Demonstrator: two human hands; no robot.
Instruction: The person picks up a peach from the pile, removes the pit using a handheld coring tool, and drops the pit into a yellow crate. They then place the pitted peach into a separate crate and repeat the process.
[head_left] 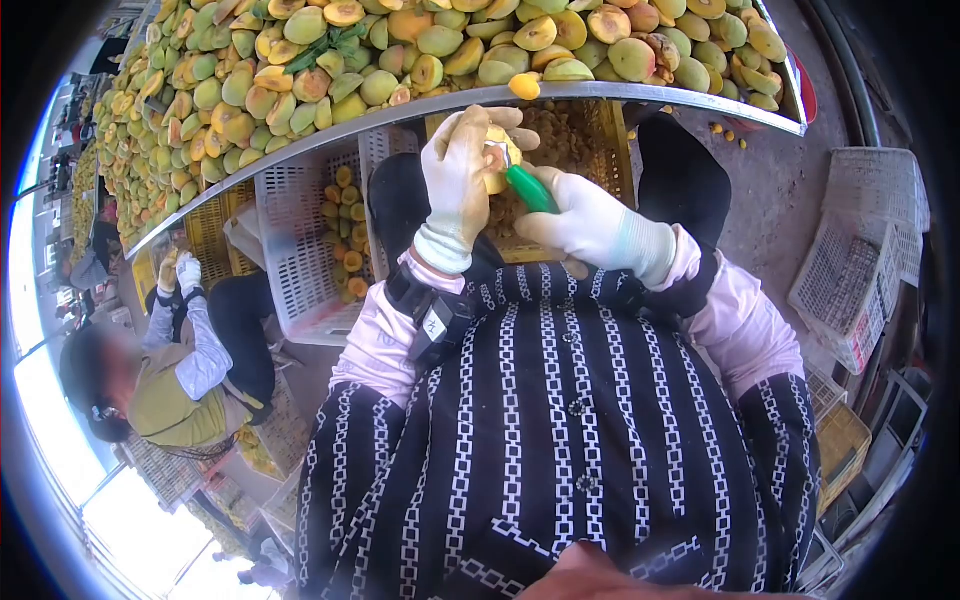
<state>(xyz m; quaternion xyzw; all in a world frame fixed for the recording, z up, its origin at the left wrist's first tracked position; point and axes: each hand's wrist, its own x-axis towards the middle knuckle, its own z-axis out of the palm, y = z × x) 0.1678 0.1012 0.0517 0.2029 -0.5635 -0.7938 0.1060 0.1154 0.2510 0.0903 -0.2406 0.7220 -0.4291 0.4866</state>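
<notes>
My left hand [458, 180], in a white work glove stained at the fingers, is wrapped round a cut yellow peach [495, 180] with its reddish centre showing. My right hand [605, 228], gloved too, grips a pitting knife by its green handle [531, 190]. The knife's metal tip touches the peach's centre; how deep it goes cannot be made out. Both hands are held just below the metal rim of a table [420, 106] heaped with peaches [440, 42]. Beneath them stands a yellow crate [617, 150] holding brownish bits.
A white crate [285, 215] with peach halves [352, 262] stands to the left below the table. At far left a co-worker [185, 395] sits with gloved hands raised. Stacked white crates [845, 265] stand at right. One small yellow piece [524, 86] lies at the table rim.
</notes>
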